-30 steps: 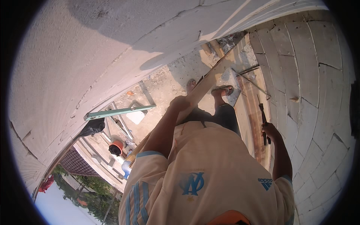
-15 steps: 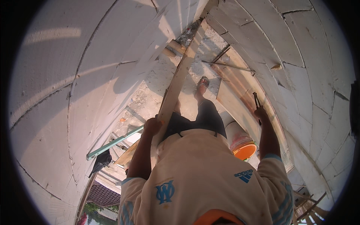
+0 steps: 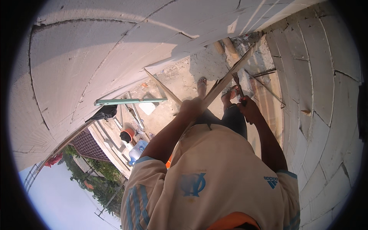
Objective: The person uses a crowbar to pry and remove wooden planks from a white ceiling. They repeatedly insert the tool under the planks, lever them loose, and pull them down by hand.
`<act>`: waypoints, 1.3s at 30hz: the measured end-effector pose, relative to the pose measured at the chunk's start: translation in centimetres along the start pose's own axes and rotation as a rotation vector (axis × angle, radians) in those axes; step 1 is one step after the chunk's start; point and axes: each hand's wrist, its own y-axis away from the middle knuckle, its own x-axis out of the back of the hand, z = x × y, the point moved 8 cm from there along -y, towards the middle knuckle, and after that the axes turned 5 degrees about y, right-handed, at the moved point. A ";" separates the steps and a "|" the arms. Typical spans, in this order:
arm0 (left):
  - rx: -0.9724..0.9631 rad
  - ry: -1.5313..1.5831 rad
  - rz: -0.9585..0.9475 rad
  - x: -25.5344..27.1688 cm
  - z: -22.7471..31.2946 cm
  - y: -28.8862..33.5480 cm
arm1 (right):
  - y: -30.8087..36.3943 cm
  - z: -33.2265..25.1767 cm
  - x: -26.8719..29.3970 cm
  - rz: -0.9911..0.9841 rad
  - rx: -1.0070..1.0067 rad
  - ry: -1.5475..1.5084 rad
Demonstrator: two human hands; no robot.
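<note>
My left hand (image 3: pixel 192 108) is closed around the near end of a long, narrow wooden plank (image 3: pixel 224 82). The plank slants away to the far right, and its edge looks splintered near the middle. To the right of it, my right hand (image 3: pixel 249 109) grips a hammer (image 3: pixel 236 79) by its dark red handle. The hammer's head points away from me, close beside the plank; whether they touch I cannot tell. Left of the plank, a second thin board (image 3: pixel 163 86) lies slanted, its near end hidden behind my left hand.
Pale block walls (image 3: pixel 103 50) rise left and right. A green metal bar (image 3: pixel 130 101) juts from the left wall beside black cloth (image 3: pixel 105 113). An orange bucket (image 3: pixel 127 134) and bluish plastic bottle (image 3: pixel 138 151) stand lower left. Sheet boards (image 3: pixel 268 96) line the right side.
The view has turned, showing more outdoors at lower left. My right hand has brought the hammer from beside the right wall to the plank. My left hand still holds the plank.
</note>
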 end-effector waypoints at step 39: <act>0.882 1.448 0.539 -15.8 -19.7 42.8 | 4.9 -25.6 -10.1 -0.402 0.711 0.425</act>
